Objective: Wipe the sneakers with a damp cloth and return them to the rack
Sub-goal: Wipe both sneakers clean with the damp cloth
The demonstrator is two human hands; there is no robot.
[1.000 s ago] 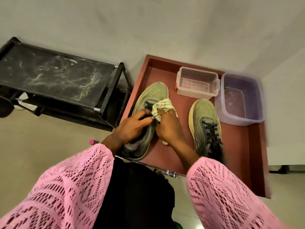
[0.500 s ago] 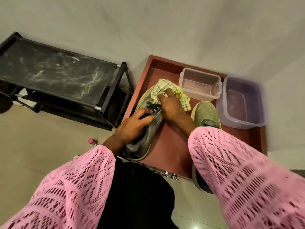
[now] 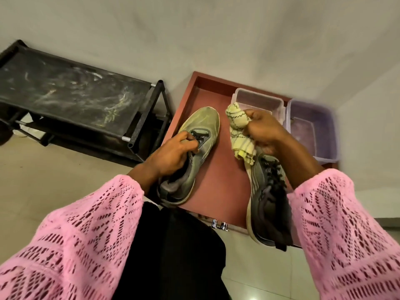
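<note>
Now my left hand [image 3: 171,154] holds the left sneaker [image 3: 194,152] on the red tray [image 3: 225,169], fingers curled at its laces; my right hand [image 3: 263,128] squeezes the cloth [image 3: 239,131] above the other sneaker [image 3: 266,202].
</note>
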